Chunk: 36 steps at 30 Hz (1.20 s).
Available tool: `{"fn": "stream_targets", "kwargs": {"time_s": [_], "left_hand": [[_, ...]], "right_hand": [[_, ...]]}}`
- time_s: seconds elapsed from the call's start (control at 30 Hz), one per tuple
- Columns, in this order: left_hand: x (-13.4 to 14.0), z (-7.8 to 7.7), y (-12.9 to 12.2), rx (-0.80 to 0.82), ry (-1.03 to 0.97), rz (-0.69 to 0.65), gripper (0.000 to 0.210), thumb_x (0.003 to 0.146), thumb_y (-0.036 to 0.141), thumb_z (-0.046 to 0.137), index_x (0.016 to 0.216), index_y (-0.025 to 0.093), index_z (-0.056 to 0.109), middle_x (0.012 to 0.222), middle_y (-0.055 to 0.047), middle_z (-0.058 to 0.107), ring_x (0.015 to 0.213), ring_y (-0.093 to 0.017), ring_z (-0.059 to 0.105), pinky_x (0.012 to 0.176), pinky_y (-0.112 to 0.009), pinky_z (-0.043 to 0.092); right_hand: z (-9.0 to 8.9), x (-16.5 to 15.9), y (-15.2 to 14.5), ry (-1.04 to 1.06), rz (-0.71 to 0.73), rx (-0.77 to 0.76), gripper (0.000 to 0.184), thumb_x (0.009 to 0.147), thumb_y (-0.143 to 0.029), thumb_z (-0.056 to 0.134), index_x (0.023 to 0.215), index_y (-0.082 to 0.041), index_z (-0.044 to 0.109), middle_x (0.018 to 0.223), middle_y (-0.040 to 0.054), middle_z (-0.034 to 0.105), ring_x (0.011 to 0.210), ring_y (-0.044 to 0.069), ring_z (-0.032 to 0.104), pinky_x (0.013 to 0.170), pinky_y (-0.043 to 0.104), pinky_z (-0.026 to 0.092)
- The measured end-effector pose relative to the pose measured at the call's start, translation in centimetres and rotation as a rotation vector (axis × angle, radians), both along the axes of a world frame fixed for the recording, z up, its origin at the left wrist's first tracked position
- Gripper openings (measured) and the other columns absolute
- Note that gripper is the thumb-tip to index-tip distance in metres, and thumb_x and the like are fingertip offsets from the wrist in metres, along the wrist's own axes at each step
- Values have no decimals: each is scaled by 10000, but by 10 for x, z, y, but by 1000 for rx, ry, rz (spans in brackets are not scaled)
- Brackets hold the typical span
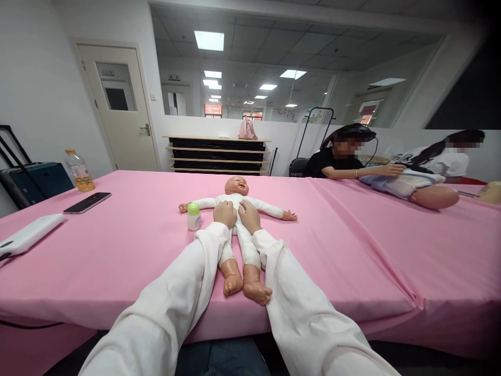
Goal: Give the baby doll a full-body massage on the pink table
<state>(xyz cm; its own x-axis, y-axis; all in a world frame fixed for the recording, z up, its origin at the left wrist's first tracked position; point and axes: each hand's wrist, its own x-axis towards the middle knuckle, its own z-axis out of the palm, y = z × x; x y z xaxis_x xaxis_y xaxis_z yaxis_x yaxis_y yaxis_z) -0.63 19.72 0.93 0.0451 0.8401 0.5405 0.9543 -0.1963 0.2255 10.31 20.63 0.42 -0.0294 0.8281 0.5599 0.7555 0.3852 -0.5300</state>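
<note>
A baby doll [250, 249] lies face up on the pink-covered table, its head away from me and its arms spread wide. Its body is white cloth; the head, hands and feet are tan and look like hard plastic. My left hand [225, 213] rests on the left side of its belly, fingers bent over the cloth. On the belly's right side lies my right hand [249, 215], its fingers bent and pointing inward. Neither hand lifts the doll. Just left of my left hand stands a small white bottle [193, 221] with a green cap, untouched.
On the left of the pink tablecloth [129, 250] are a phone [88, 203], a white elongated device [33, 233] and a drink bottle [80, 172]. At right, a person [336, 156] handles another doll [434, 196]; a second person [442, 154] sits beyond.
</note>
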Motion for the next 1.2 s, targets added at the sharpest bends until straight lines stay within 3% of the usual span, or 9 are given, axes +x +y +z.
{"fn": "stream_targets", "kwargs": {"time_s": [0.13,0.2,0.33,0.5,0.6,0.73,0.83,0.97,1.2], "left_hand": [[-1,2,-4,59,88,-47,225,846,187,386,919,129,591,923,-124,602,914,-247,527,762,-350,404],[-1,3,-5,75,102,-110,232,854,175,369,932,137,585,929,-115,602,911,-234,526,776,-344,400],[-1,2,-2,71,43,-211,267,869,190,356,1020,156,574,1001,-92,614,961,-207,529,837,-333,393],[-2,-1,5,-67,-110,-196,364,891,266,342,1204,182,507,1319,-64,476,1216,-187,406,1008,-345,306],[-2,0,6,-102,-137,-130,373,887,300,352,1214,202,501,1342,-65,452,1234,-195,396,1006,-355,314],[-1,3,2,-85,-110,-33,294,872,267,366,1027,156,590,1060,-106,614,1001,-212,552,834,-332,428],[-3,4,-1,-70,-66,-58,279,884,279,371,900,141,612,928,-124,619,899,-215,570,803,-349,439],[-2,3,-1,-54,-64,-183,237,890,309,437,1010,167,584,1060,-97,577,943,-175,554,851,-363,448],[-1,6,4,-81,-106,-174,318,871,327,491,1143,164,517,1157,-88,529,979,-181,548,829,-390,479]], "right_hand": [[3,1,-5,11,4,102,201,818,-218,472,889,-152,648,933,81,664,923,197,578,855,318,431],[4,1,-6,2,33,113,203,829,-235,469,871,-161,653,905,74,668,896,193,579,840,315,431],[4,0,-6,-32,52,40,275,867,-213,400,1010,-180,633,1106,71,631,1056,192,538,948,345,374],[2,-2,-1,-71,-67,-95,378,879,-237,372,1216,-147,518,1368,140,413,1276,258,358,1024,442,285],[-1,-1,1,-33,-108,-75,384,856,-263,398,1194,-136,529,1312,163,469,1243,268,399,1004,426,309],[-3,1,0,-3,-92,-1,321,842,-266,371,1033,-182,616,1076,122,624,1077,239,529,922,372,385],[-1,2,-2,-8,-55,18,312,837,-259,362,964,-188,639,1001,103,648,1008,227,557,895,355,406],[0,1,-3,-28,9,29,307,822,-226,380,996,-199,633,1064,85,637,1030,212,550,923,347,395],[-5,-2,4,-42,-41,-32,349,835,-222,392,1135,-174,565,1280,126,511,1226,241,419,1010,390,311]]}}
